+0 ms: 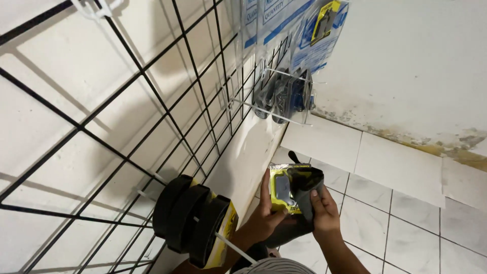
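Observation:
Both my hands hold a small yellow and black blister pack [285,189] low in the view, above the tiled floor. My left hand [264,215] grips its left edge with the fingers wrapped behind it. My right hand [323,213] pinches a dark grey flap [307,185] at the pack's right side. The black wire grid panel [167,101] stands to the left, against the white wall.
Several black round items on yellow cards [195,226] hang from a white peg low on the grid. Clear packets with dark parts [286,94] hang higher up. White floor tiles [401,223] spread to the right, under a stained wall [431,76].

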